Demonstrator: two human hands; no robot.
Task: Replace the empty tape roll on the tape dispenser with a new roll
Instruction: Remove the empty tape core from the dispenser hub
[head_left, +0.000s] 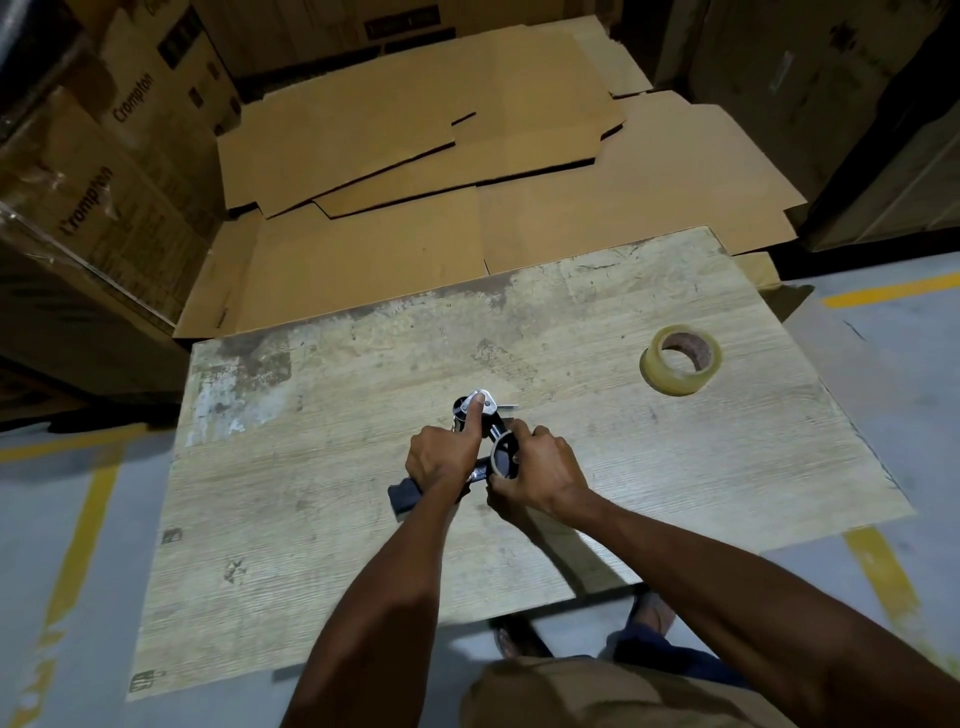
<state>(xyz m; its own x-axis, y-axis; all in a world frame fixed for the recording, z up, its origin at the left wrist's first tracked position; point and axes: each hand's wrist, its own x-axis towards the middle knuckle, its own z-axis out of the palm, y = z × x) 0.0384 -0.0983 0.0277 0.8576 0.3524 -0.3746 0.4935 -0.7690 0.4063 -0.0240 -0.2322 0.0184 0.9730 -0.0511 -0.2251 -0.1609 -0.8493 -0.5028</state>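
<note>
A black tape dispenser (480, 415) with a metal front plate lies near the middle of the worn wooden table (322, 519). My left hand (441, 457) grips its handle, the forefinger stretched along the metal plate. My right hand (540, 473) is closed around the dark ring (503, 457) on the dispenser's hub, thumb below and fingers over the top. Whether that ring is the empty core or the hub itself I cannot tell. A new roll of clear tape (679, 359) lies flat at the table's far right, apart from both hands.
Flattened cardboard sheets (441, 171) cover the floor beyond the table. Stacked printed cartons (104, 182) stand at the left, more boxes at the right. Grey floor with yellow lines (83, 530) surrounds the table. My sandalled feet show below its near edge.
</note>
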